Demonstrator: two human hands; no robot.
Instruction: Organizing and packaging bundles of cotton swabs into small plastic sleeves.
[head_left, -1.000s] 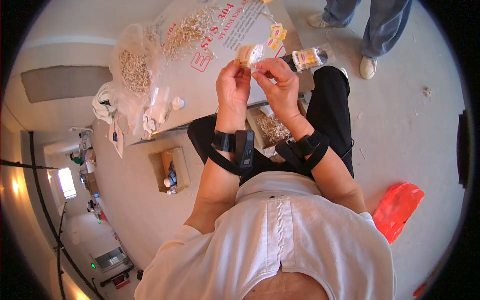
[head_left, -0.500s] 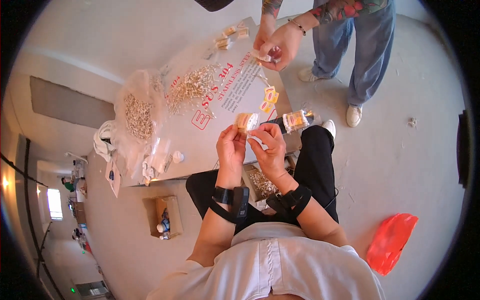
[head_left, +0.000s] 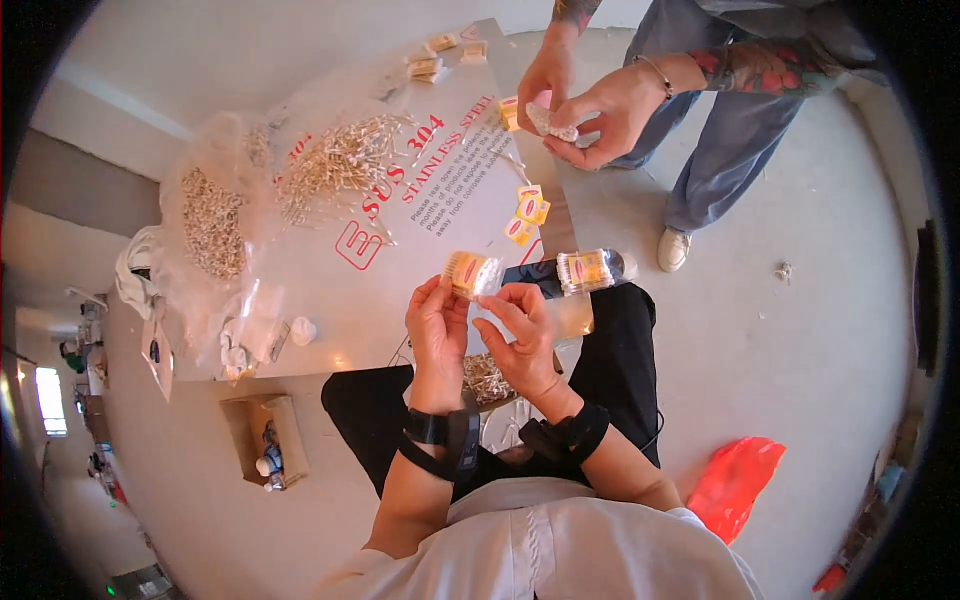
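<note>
One yellow-labelled swab pack (head_left: 467,271) is gripped in my left hand (head_left: 438,328); my right hand (head_left: 522,335) touches its film (head_left: 491,281), whether pinching I can't tell. Red lettering (head_left: 383,188) marks the counter (head_left: 362,312).

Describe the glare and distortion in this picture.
In the head view, the fisheye leaves black corners and bends the room toward the rim; in the head view, the window at far left glares white; in the head view, a warm glint sits on the near edge of the table, and the held swab pack is clear enough to make out its swabs.
</note>
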